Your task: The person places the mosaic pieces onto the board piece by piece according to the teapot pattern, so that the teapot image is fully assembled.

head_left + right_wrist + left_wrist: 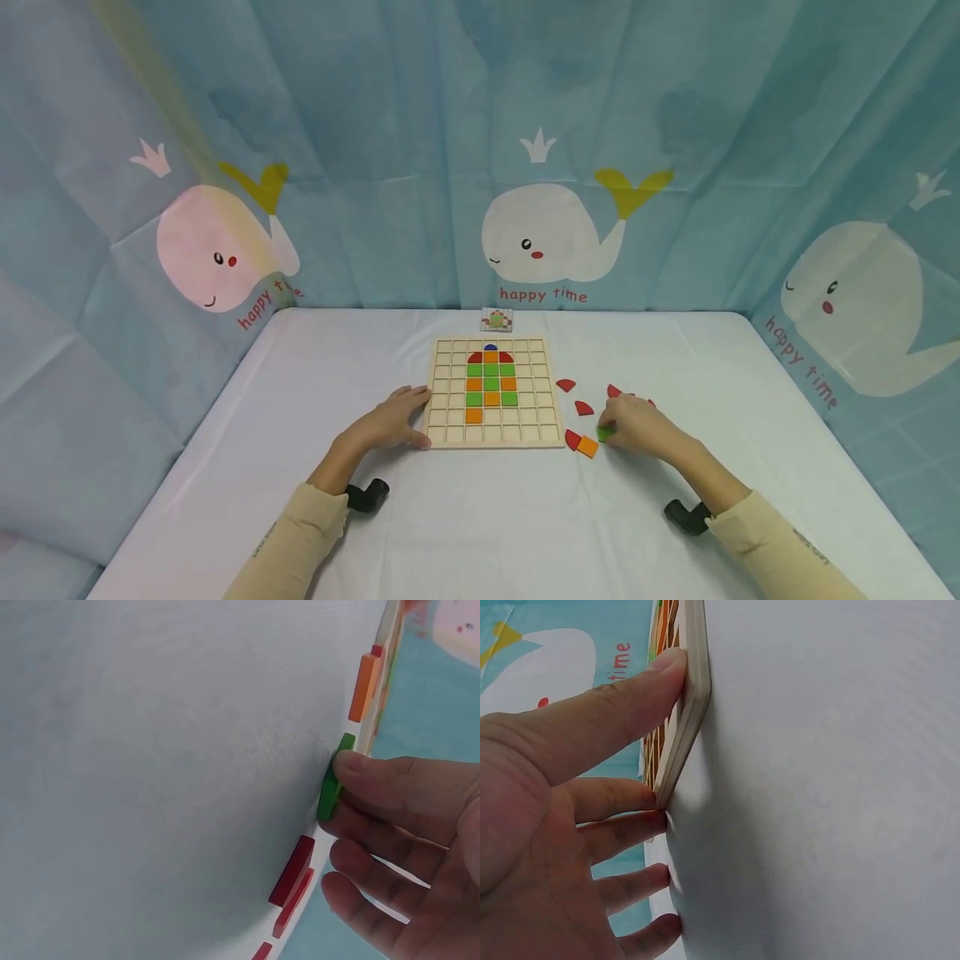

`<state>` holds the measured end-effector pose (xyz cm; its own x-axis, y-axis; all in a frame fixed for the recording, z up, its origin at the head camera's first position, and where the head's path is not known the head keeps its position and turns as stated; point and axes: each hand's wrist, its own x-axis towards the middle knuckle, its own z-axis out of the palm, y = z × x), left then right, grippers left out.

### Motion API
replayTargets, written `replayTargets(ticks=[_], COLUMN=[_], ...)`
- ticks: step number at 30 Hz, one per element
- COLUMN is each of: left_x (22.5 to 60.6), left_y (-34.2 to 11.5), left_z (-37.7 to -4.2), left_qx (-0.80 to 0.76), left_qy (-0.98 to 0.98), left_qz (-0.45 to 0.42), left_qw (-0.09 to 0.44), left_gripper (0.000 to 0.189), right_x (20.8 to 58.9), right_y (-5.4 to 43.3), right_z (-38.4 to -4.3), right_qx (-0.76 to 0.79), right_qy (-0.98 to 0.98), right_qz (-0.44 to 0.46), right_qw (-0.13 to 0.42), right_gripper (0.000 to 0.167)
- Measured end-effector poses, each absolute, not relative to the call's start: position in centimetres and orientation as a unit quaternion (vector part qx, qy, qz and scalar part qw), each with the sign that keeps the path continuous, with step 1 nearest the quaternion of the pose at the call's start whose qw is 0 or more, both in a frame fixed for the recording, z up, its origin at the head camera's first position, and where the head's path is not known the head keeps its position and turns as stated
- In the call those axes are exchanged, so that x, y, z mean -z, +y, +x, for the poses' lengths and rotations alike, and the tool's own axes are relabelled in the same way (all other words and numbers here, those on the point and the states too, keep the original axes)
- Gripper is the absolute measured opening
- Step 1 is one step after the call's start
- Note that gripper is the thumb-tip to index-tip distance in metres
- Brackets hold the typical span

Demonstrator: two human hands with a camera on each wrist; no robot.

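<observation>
A wooden grid board (531,424) lies on the table, with green, orange, red and blue tiles set in its middle columns. My left hand (393,418) rests at the board's left edge, fingers spread; in the left wrist view the thumb (622,709) lies on the rim near a corner. To the right of the board my right hand (637,423) pinches a green tile (335,778) between thumb and index finger. The tile is close to the tabletop; whether it touches is unclear. Close by lie an orange square tile (588,447) and a red quarter-round tile (572,439).
More red quarter-round tiles, such as one red piece (584,408) and another red piece (566,385), are scattered right of the board. A small picture card (497,320) lies behind it on the white tablecloth (360,350). A blue whale-print curtain (390,242) stands around the table.
</observation>
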<state>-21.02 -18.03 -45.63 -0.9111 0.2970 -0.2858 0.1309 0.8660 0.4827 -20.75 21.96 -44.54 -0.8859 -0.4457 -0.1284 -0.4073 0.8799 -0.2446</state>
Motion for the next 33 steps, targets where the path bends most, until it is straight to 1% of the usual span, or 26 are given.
replayTargets(ticks=[9, 15, 19, 22, 29, 33], left_x=[45.4, 45.5, 45.4, 45.4, 45.4, 45.4], left_y=[-18.0, -18.1, -18.1, -18.0, -17.9, -18.0], left_z=[-21.2, -21.2, -21.2, -21.2, -21.2, -21.1], left_qx=[-0.233, -0.231, -0.233, -0.234, -0.234, -0.237], left_qy=[0.949, 0.949, 0.948, 0.948, 0.949, 0.948], left_qz=[0.117, 0.119, 0.121, 0.118, 0.113, 0.115], left_qw=[0.176, 0.176, 0.180, 0.180, 0.179, 0.180], left_gripper=[0.088, 0.088, 0.088, 0.088, 0.088, 0.088], right_x=[44.6, 44.6, 44.6, 44.3, 43.1, 42.9], right_y=[22.2, 22.2, 21.7, 20.7, 17.3, 15.1], right_z=[-20.9, -21.1, -21.4, -21.9, -23.1, -23.6], right_qx=[0.106, 0.095, 0.099, 0.114, 0.150, 0.160], right_qy=[0.966, 0.963, 0.967, 0.967, 0.950, 0.945], right_qz=[-0.214, -0.238, -0.221, -0.212, -0.267, -0.278], right_qw=[0.096, 0.084, 0.081, 0.080, 0.064, 0.067], right_gripper=[0.016, 0.015, 0.017, 0.019, 0.018, 0.020])
